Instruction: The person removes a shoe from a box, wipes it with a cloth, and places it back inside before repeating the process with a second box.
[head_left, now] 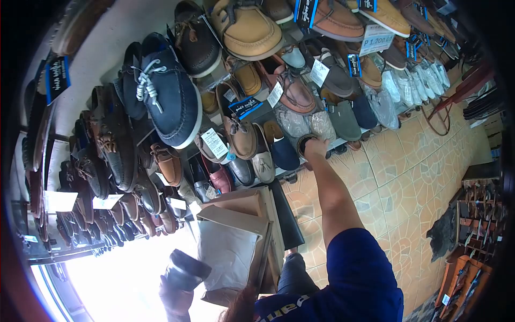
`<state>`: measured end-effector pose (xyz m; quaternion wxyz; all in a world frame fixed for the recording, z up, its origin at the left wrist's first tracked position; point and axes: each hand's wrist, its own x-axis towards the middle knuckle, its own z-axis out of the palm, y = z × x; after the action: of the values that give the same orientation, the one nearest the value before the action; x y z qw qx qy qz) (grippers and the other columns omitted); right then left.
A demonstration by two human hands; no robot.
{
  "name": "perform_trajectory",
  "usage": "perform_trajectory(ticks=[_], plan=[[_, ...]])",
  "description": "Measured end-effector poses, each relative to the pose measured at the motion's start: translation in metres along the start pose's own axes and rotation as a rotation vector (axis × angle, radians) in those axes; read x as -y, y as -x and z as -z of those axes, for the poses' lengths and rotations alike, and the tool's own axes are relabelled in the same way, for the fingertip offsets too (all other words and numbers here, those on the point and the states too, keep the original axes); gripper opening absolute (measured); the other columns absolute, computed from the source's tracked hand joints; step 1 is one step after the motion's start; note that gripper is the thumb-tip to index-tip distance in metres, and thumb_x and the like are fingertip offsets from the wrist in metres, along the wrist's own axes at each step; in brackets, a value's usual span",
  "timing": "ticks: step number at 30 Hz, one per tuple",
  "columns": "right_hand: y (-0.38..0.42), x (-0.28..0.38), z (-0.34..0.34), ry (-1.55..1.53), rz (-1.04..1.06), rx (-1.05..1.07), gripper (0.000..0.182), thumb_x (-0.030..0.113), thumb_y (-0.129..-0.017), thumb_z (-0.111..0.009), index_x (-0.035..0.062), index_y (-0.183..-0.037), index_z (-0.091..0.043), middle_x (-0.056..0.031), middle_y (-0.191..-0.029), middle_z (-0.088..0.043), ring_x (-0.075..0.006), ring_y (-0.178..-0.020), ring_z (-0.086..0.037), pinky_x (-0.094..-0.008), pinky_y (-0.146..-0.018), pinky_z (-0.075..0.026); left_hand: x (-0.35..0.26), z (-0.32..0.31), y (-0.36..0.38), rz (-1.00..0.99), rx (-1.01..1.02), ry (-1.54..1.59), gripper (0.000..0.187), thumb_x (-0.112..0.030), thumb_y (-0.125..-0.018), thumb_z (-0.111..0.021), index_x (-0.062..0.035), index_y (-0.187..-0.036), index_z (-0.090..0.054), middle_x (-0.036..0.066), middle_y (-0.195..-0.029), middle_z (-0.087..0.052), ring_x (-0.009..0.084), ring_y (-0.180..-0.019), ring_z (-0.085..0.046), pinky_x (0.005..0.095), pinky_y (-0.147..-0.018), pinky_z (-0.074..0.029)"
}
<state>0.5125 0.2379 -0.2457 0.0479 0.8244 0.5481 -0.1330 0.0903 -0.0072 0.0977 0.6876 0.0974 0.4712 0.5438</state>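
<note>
At the lower left, against bright light, my left hand is closed around a black shoe, raised beside an open cardboard box. My right arm reaches out to the lowest shelf row, where my right hand has its fingers closed at the rim of a dark shoe. Much of that shoe is hidden by the hand. Near it are a plastic-wrapped shoe and a navy slip-on. White tissue paper lies in the open box.
Shelves hold rows of shoes, among them a navy boat shoe and a tan moccasin. A price sign hangs at the top. Tiled floor runs to the right, with a wooden rack at the lower right.
</note>
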Motion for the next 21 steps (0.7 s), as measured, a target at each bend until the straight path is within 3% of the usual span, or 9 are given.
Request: perform_trajectory(ticks=[1, 4, 7, 10, 11, 13, 15, 17, 21], plan=[[0.008, -0.001, 0.017, -0.104, -0.019, -0.067, 0.021, 0.017, -0.079, -0.051, 0.0116, -0.090, -0.068, -0.0010, -0.099, -0.063, -0.0204, -0.104, -0.050, -0.0452, -0.088, -0.029, 0.000, 0.014, 0.001, -0.013, 0.023, -0.043, 0.049, -0.032, -0.088, -0.047, -0.0026, -0.126, -0.040, 0.014, -0.126, -0.048, 0.0279, -0.116, -0.045, 0.0438, -0.098, -0.036], [0.042, -0.014, 0.042, -0.512, -0.148, -0.306, 0.023, 0.022, -0.077, -0.057, 0.0090, -0.095, -0.066, -0.0038, -0.098, -0.063, -0.0230, -0.092, -0.055, -0.0475, -0.083, -0.035, -0.006, 0.028, 0.006, 0.029, 0.241, 0.581, 0.049, -0.033, -0.091, -0.042, -0.0035, -0.130, -0.037, 0.015, -0.133, -0.039, 0.0277, -0.120, -0.041, 0.0442, -0.100, -0.035], [0.058, -0.050, 0.019, -1.883, -0.227, 0.096, 0.024, 0.023, -0.079, -0.057, 0.0103, -0.099, -0.061, -0.0063, -0.097, -0.062, -0.0240, -0.091, -0.056, -0.0478, -0.079, -0.039, -0.013, -0.014, 0.009, 0.100, 0.416, 0.817, 0.046, -0.033, -0.092, -0.038, -0.0052, -0.129, -0.039, 0.014, -0.133, -0.038, 0.0260, -0.119, -0.042, 0.0444, -0.099, -0.036], [0.111, -0.069, 0.044, -2.611, -0.100, 0.680, 0.022, 0.024, -0.081, -0.056, 0.0110, -0.099, -0.058, -0.0083, -0.097, -0.062, -0.0241, -0.094, -0.056, -0.0472, -0.080, -0.041, -0.012, -0.040, 0.012, 0.084, 0.511, 0.755, 0.045, -0.033, -0.092, -0.041, -0.0065, -0.128, -0.041, 0.012, -0.127, -0.044, 0.0224, -0.113, -0.048, 0.0409, -0.092, -0.043], [0.130, -0.071, 0.056, -2.643, 0.011, 0.672, 0.023, 0.024, -0.081, -0.056, 0.0106, -0.100, -0.057, -0.0083, -0.098, -0.062, -0.0241, -0.095, -0.056, -0.0471, -0.082, -0.041, -0.007, -0.045, 0.007, 0.127, 0.728, 0.763, 0.045, -0.032, -0.092, -0.041, -0.0063, -0.129, -0.040, 0.011, -0.129, -0.044, 0.0221, -0.116, -0.046, 0.0406, -0.093, -0.043], [0.172, -0.060, 0.095, -2.687, 0.247, 0.660, 0.023, 0.023, -0.082, -0.056, 0.0099, -0.100, -0.056, -0.0083, -0.100, -0.061, -0.0241, -0.096, -0.055, -0.0470, -0.086, -0.041, 0.000, -0.044, 0.007, 0.017, 0.636, 0.657, 0.042, -0.030, -0.093, -0.041, -0.0058, -0.127, -0.042, 0.012, -0.130, -0.043, 0.0241, -0.118, -0.044, 0.0423, -0.095, -0.040], [0.201, -0.059, 0.119, -2.746, 0.339, 0.660, 0.028, 0.021, -0.082, -0.055, 0.0104, -0.108, -0.053, -0.0078, -0.102, -0.061, -0.0244, -0.095, -0.056, -0.0473, -0.088, -0.040, 0.002, -0.047, 0.003, 0.212, 0.874, 0.660, 0.039, -0.028, -0.093, -0.040, -0.0049, -0.124, -0.044, 0.013, -0.130, -0.044, 0.0254, -0.120, -0.043, 0.0445, -0.099, -0.036], [0.238, -0.048, 0.151, -2.730, 0.413, 0.597, 0.033, 0.019, -0.082, -0.054, 0.0107, -0.114, -0.052, -0.0077, -0.103, -0.061, -0.0245, -0.094, -0.057, -0.0474, -0.089, -0.040, -0.002, -0.069, 0.007, 0.071, 0.819, 0.482, 0.037, -0.026, -0.092, -0.043, -0.0049, -0.121, -0.048, 0.012, -0.125, -0.049, 0.0261, -0.117, -0.046, 0.0449, -0.100, -0.034], [0.323, -0.030, 0.220, -2.559, 0.581, 0.493, 0.052, 0.011, -0.081, -0.051, 0.0074, -0.131, -0.038, -0.0119, -0.115, -0.055, -0.0248, -0.100, -0.055, -0.0437, -0.087, -0.042, -0.011, -0.084, 0.000, 0.199, 0.787, 0.432, 0.034, -0.025, -0.089, -0.048, -0.0062, -0.117, -0.052, 0.010, -0.118, -0.056, 0.0261, -0.112, -0.051, 0.0425, -0.102, -0.033]])
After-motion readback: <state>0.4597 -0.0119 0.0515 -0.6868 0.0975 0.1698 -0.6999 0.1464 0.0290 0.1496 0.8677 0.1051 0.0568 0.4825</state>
